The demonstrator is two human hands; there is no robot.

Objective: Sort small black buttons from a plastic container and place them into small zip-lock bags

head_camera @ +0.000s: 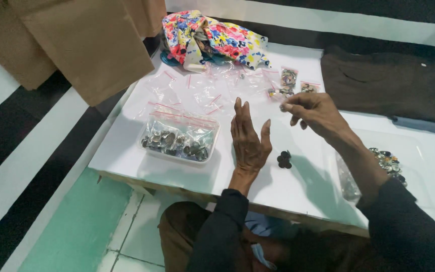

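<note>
Centrally, dark buttons between hands

Clear zip bags behind white tray.

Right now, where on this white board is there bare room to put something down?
Bare white shows at the near edge of the board, below the tray of buttons, and between the left hand and right hand. The far edge is crowded with small plastic bags.
</note>
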